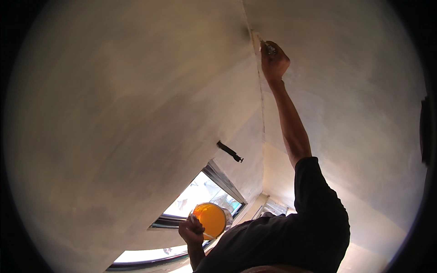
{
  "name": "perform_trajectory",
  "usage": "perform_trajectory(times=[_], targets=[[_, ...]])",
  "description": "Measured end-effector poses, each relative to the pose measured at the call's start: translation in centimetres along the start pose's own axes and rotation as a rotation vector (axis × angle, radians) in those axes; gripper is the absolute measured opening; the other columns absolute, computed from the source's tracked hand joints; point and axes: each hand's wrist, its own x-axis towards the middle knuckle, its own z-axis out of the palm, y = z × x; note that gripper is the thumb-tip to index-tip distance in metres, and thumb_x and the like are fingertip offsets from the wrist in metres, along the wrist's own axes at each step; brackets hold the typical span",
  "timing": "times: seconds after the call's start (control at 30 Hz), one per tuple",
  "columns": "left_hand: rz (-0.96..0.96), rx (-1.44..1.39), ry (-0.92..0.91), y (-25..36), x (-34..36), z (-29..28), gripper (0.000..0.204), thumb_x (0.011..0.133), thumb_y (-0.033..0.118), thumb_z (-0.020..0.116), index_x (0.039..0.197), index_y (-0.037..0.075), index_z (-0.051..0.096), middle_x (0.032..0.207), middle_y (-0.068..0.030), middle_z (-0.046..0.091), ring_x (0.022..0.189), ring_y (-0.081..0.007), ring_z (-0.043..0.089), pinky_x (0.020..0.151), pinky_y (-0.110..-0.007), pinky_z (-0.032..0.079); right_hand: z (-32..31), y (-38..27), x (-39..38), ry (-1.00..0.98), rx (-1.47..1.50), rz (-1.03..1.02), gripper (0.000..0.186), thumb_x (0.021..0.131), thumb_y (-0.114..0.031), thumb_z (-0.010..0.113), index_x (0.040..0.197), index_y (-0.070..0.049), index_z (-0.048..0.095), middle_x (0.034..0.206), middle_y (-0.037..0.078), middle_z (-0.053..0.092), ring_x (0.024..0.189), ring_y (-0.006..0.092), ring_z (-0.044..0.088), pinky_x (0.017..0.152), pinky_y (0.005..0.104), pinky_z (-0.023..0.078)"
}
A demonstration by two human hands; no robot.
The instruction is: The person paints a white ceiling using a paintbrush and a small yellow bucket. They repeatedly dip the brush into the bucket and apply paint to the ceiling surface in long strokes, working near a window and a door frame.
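The wall (114,113) looks smooth and matt, the shirt (291,241) matt cloth, the bucket (211,221) smooth.

The right arm (293,120) reaches up, almost straight, from a dark short sleeve (312,182) right of centre to the upper middle, where the right hand (275,62) curls its fingers in a grip. Below centre, the left hand (191,231) is also clenched, its forearm (196,255) rising from the lower edge.

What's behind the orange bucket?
Behind the orange bucket is a bright window, its glass showing above and to the right. The bucket and left hand hide the part directly behind them.
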Motion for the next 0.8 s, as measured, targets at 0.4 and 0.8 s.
perform_trajectory(times=[0.4,0.8], targets=[[-0.043,-0.053,-0.002,-0.1,0.1,-0.1,0.014,0.073,0.025,0.046,0.073,0.01,0.047,0.052,0.0041,0.029,0.041,-0.0082,0.021,0.04,-0.025,0.018,-8.6,-26.6,-11.1,-0.341,0.645,-0.17,0.026,0.072,-0.012,0.074,0.096,-0.003,0.07,0.081,0.008,0.069,0.064,0.0186,0.066,0.06,0.0301,0.056],[-0.015,0.001,-0.01,0.7,-0.3,-0.4,0.025,0.078,0.031,0.045,0.072,0.008,0.05,0.057,0.0019,0.036,0.044,-0.0127,0.031,0.042,-0.024,0.027,-16.1,-27.8,-10.3,-0.553,1.06,0.001,0.023,0.074,-0.009,0.076,0.093,0.0,0.069,0.085,0.01,0.071,0.061,0.0175,0.068,0.054,0.0254,0.054]])
